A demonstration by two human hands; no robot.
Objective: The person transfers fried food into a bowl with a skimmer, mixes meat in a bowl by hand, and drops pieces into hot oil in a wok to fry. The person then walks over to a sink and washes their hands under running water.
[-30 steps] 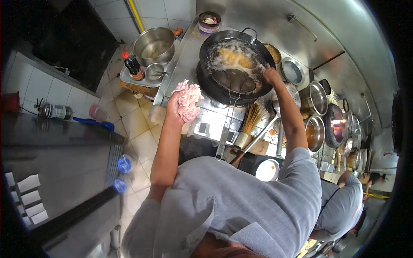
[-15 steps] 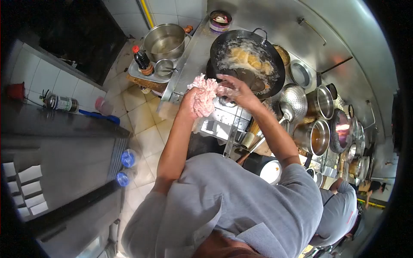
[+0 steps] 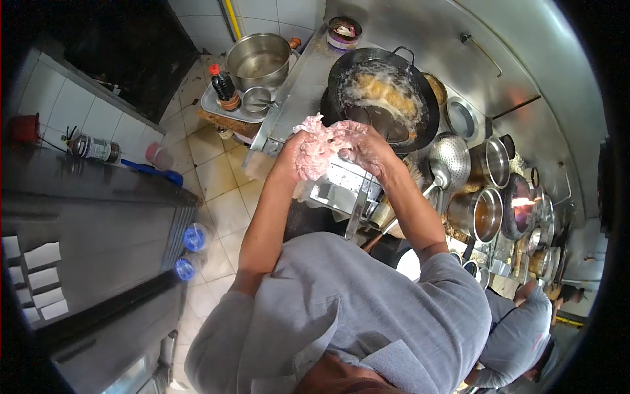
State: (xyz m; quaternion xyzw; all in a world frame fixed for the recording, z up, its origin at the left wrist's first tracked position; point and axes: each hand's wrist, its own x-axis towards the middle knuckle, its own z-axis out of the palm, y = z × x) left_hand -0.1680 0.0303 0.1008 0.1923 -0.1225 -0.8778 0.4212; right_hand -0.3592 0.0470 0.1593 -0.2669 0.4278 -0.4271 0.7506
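A pale pink lump of raw minced meat (image 3: 313,152) sits in my left hand (image 3: 289,159), whose fingers are wrapped under and around it. My right hand (image 3: 369,148) is closed over the near side of the same lump, with bits of meat stuck to its fingers. Just beyond both hands, a black wok (image 3: 430,108) holds bubbling oil, where golden-brown pieces of food (image 3: 384,92) are frying. Part of the wok's lower edge lies behind my right hand.
To the right are a perforated skimmer (image 3: 451,157), steel pots (image 3: 487,213) and a flame (image 3: 523,201). A large pot (image 3: 257,60), a dark sauce bottle (image 3: 224,88) and a small bowl (image 3: 256,100) stand at the left. Another person (image 3: 515,335) works at lower right.
My right hand has come in from beside the wok and closed onto the minced meat. My left hand keeps its hold. The view has shifted slightly.
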